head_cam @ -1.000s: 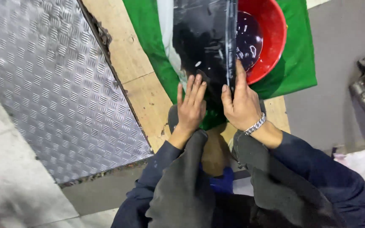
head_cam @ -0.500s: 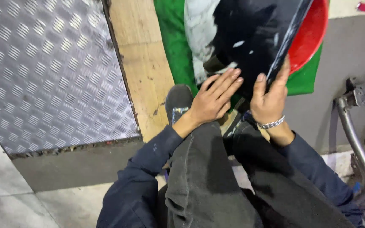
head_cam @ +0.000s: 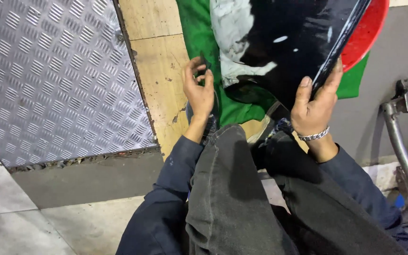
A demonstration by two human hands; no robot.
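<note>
1. Far left lies a steel tread plate (head_cam: 58, 75) on the floor, and just beside it a bare wooden board (head_cam: 159, 71)
2. The left hand (head_cam: 199, 89) has come off the black panel (head_cam: 303, 42), where it lay flat half a second ago; its fingers are now curled together, pinching a small dark piece (head_cam: 203, 61) over the board's edge. What the piece is cannot be told
3. So the panel is no longer steadied on two sides; by my reading the work has turned from the panel to that small piece
4. A green cloth (head_cam: 197, 28) covers the surface under the panel, whose near part bears a white smear
5. The panel stands tilted on the cloth, against the person's knees (head_cam: 232, 141)
6. The right hand (head_cam: 315, 106), a metal bracelet at its wrist, is clamped on the panel's right edge, thumb along the rim, alone holding it as before
7. A red bowl (head_cam: 371, 33) shows behind the panel, partly hidden
8. At far right a metal tube frame (head_cam: 402, 151) stands close to the right elbow and narrows the room there
</note>
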